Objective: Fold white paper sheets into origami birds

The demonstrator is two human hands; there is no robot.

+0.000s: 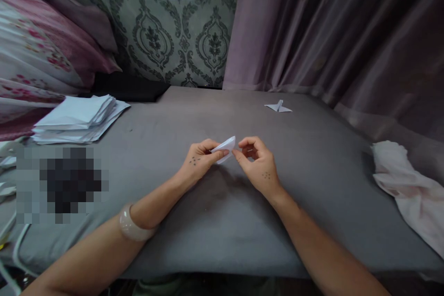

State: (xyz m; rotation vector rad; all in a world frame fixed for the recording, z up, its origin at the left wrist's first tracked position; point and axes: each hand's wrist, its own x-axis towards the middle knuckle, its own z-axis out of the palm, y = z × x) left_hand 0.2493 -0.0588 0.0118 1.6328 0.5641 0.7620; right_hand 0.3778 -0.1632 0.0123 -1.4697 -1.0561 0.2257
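Note:
A small piece of folded white paper [227, 144] is held up over the middle of the grey-covered table. My left hand [200, 159] pinches its left side, thumb on top and the fingers curled behind. At the paper's right edge is my right hand [258, 162], its thumb and curled fingers closed around the tip there. Part of the paper is hidden by the fingers. Farther back on the right lies a folded white paper figure [278, 107] with two spread points and a raised middle.
A stack of white paper [74, 115] lies at the back left, before a flat black object [130, 87]. A blurred-out dark patch [71, 178] and white cables are at the left. Crumpled pale cloth [405, 180] lies at the right edge. Curtains [287, 23] hang behind the grey table cover [194, 120].

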